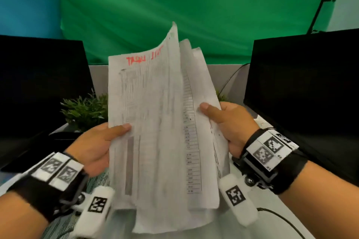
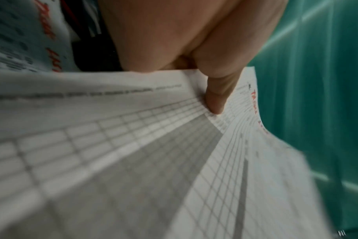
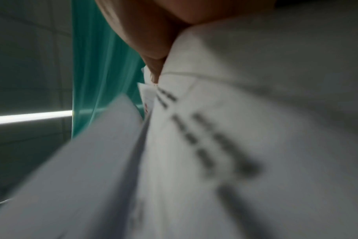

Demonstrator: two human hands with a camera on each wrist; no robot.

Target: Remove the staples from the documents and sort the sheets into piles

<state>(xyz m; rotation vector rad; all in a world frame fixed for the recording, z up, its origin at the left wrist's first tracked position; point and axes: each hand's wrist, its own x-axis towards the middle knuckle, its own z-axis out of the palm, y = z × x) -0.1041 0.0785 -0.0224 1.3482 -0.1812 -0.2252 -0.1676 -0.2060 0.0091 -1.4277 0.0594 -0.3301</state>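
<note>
Landmark: the sheaf of printed sheets [image 1: 155,122], held upright in mid-air above the desk [image 1: 272,225], red handwriting at its top, pages fanning apart on the right. Far left of it, a dark monitor [image 1: 38,83]; nearer, a small green plant [image 1: 85,108]. Left hand [image 1: 95,145] pinches the sheaf's left edge, thumb [image 2: 217,97] on the front page. Right hand [image 1: 231,122] grips the rear pages' right edge, thumb on top. Beyond, a second monitor [image 1: 303,87].
</note>
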